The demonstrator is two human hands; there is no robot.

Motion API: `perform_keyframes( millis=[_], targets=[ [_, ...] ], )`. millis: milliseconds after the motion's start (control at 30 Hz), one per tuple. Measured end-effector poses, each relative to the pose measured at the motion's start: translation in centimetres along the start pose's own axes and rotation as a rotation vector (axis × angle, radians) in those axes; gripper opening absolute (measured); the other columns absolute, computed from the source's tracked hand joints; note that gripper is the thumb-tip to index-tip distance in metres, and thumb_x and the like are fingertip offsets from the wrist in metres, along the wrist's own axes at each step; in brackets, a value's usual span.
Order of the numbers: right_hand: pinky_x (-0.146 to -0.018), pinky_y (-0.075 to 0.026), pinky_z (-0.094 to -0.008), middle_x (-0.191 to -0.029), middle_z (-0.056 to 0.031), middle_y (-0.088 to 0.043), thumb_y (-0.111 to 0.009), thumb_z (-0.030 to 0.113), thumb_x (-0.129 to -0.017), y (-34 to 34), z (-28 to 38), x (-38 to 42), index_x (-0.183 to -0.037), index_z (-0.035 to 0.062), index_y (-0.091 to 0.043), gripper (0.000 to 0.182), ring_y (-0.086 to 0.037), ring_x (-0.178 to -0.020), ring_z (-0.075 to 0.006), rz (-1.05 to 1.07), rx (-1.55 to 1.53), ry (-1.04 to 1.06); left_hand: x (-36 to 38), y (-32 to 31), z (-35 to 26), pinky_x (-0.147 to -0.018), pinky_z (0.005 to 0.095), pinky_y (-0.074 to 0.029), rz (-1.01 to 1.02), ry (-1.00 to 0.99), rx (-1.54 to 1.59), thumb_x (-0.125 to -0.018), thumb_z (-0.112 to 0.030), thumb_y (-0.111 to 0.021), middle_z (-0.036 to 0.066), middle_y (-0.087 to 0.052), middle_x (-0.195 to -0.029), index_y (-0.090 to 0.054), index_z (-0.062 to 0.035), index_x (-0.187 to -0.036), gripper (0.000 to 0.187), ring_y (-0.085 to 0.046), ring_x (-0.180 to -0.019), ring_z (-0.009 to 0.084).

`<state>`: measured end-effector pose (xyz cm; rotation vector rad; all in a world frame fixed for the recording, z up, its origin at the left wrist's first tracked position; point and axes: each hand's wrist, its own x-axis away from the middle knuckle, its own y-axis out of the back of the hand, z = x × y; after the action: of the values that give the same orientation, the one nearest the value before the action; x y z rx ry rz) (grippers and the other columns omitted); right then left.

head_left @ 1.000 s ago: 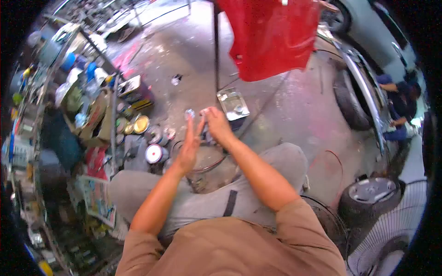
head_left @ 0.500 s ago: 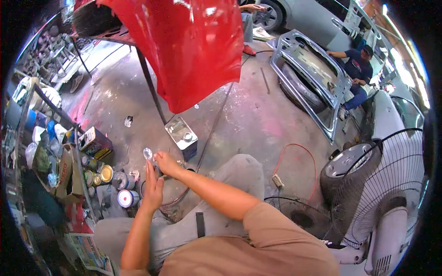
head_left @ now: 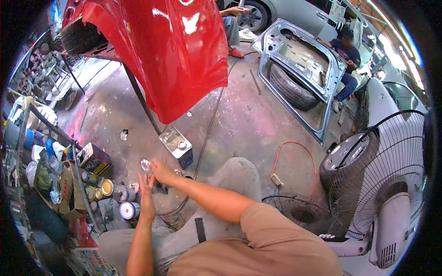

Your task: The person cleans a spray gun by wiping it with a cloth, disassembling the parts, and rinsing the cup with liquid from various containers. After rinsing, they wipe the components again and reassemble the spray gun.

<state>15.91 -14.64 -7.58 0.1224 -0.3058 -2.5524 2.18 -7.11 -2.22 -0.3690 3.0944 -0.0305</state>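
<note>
Your right hand (head_left: 161, 171) is bent inward, fingers curled, with its tips against or just beside a small clear, shiny piece (head_left: 145, 165); from here you cannot tell how firmly it grips. Your left hand (head_left: 146, 187) is open, fingers straight and a little apart, pointing up just below that piece; whether they touch it cannot be made out. Something dark shows under your right hand, too hidden to name.

To handle the piece well, I'd keep the grip light, since it looks thin, and let the left fingertips steady it from below. Keep both wrists loose and your forearms clear of your knees.

Just beyond your right hand stands the metal can (head_left: 172, 140), upright on the floor (head_left: 239, 124), so mind your knuckles there. The white-topped tin (head_left: 130, 210) is near your left wrist, and a hose (head_left: 177, 209) curves beside it. Farther out, the red panel (head_left: 184, 64) hangs beyond the can; best to keep your reach short of it.
</note>
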Motion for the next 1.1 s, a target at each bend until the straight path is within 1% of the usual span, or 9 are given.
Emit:
perform_keyframes(
  millis=[133,433,533,567,633,700,767,967,1100],
  targets=[
    [-0.076,-0.046,-0.0508,-0.095,-0.0282,-0.063,-0.041,0.036,-0.102,3.0,4.4,0.3,-0.103,-0.0002,-0.056,0.039,-0.06,-0.091,-0.0472,0.026,-0.125,-0.224,-0.9,1.7,0.1,-0.118,0.0502,-0.012,-0.022,-0.078,0.111,-0.1,-0.058,-0.033,0.017,-0.012,-0.16,0.002,-0.0177,-0.157,0.077,-0.021,-0.146,0.0329],
    [-0.082,-0.047,-0.0462,-0.1,-0.0251,-0.064,-0.039,0.035,-0.101,-0.2,0.4,0.8,-0.103,0.0002,-0.061,0.041,-0.061,-0.097,-0.0418,0.14,0.133,0.138,-0.6,0.4,-1.3,-0.116,0.0472,-0.023,-0.074,-0.149,0.069,-0.103,-0.047,-0.034,0.019,-0.016,-0.159,0.006,-0.0109,-0.155,0.075,-0.032,-0.141,0.0347],
    [-0.088,-0.047,-0.0409,-0.106,-0.0183,-0.066,-0.041,0.032,-0.1,1.6,1.4,-0.7,-0.109,0.0005,-0.064,0.039,-0.062,-0.1,-0.0313,0.143,0.398,-0.029,-0.9,0.9,-2.4,-0.114,0.048,-0.027,-0.023,-0.162,0.306,-0.101,-0.052,-0.035,0.02,-0.021,-0.157,0.006,-0.011,-0.155,0.079,-0.043,-0.133,0.0378],
    [-0.087,-0.048,-0.0401,-0.102,-0.017,-0.066,-0.04,0.031,-0.101,1.0,-0.1,-0.6,-0.105,-0.0001,-0.063,0.039,-0.062,-0.099,-0.0302,-0.037,0.077,-0.083,-1.0,1.2,-2.9,-0.113,0.0484,-0.028,-0.044,-0.129,0.385,-0.101,-0.055,-0.035,0.021,-0.024,-0.156,0.006,-0.0109,-0.155,0.081,-0.046,-0.13,0.0386],
    [-0.082,-0.05,-0.0367,-0.095,-0.0141,-0.066,-0.04,0.029,-0.103,1.8,0.3,-1.0,-0.1,-0.0001,-0.06,0.035,-0.064,-0.088,-0.0254,-0.003,0.034,0.037,-1.0,0.8,-5.9,-0.112,0.0485,-0.031,-0.146,-0.042,0.552,-0.098,-0.061,-0.034,0.023,-0.033,-0.149,0.001,-0.0097,-0.155,0.085,-0.048,-0.128,0.0388],
    [-0.07,-0.051,-0.0343,-0.092,-0.0138,-0.065,-0.043,0.027,-0.103,2.0,2.1,-0.8,-0.103,-0.0005,-0.058,0.032,-0.066,-0.069,-0.0205,0.103,-0.137,-0.163,-1.2,2.1,-5.9,-0.111,0.0495,-0.032,-0.193,-0.002,0.681,-0.097,-0.063,-0.033,0.023,-0.037,-0.145,-0.012,-0.0085,-0.153,0.081,-0.046,-0.129,0.04],
    [-0.077,-0.049,-0.0448,-0.084,-0.0204,-0.066,-0.043,0.034,-0.101,2.2,4.1,0.2,-0.106,0.001,-0.06,0.038,-0.065,-0.08,-0.0374,0.126,-0.022,-0.121,-1.2,2.8,-5.8,-0.11,0.0497,-0.034,-0.221,0.015,0.783,-0.097,-0.065,-0.033,0.024,-0.04,-0.142,-0.021,-0.0071,-0.15,0.079,-0.045,-0.13,0.0405],
    [-0.08,-0.047,-0.0423,-0.098,-0.0202,-0.065,-0.051,0.032,-0.098,2.1,4.4,-0.1,-0.107,0.0038,-0.065,0.033,-0.062,-0.093,-0.037,0.044,0.186,0.125,-1.4,3.9,-5.6,-0.107,0.0475,-0.039,-0.259,0.023,0.879,-0.097,-0.064,-0.034,0.023,-0.047,-0.133,-0.037,0.0,-0.139,0.076,-0.047,-0.126,0.0366],
    [-0.081,-0.048,-0.0387,-0.099,-0.0187,-0.065,-0.057,0.03,-0.096,2.4,6.4,0.1,-0.108,0.0036,-0.066,0.03,-0.063,-0.092,-0.0315,0.035,-0.012,0.154,-1.6,4.5,-3.9,-0.106,0.0433,-0.04,-0.299,0.057,0.814,-0.098,-0.061,-0.035,0.018,-0.056,-0.12,-0.05,0.0022,-0.124,0.07,-0.053,-0.116,0.0294]
  ],
)
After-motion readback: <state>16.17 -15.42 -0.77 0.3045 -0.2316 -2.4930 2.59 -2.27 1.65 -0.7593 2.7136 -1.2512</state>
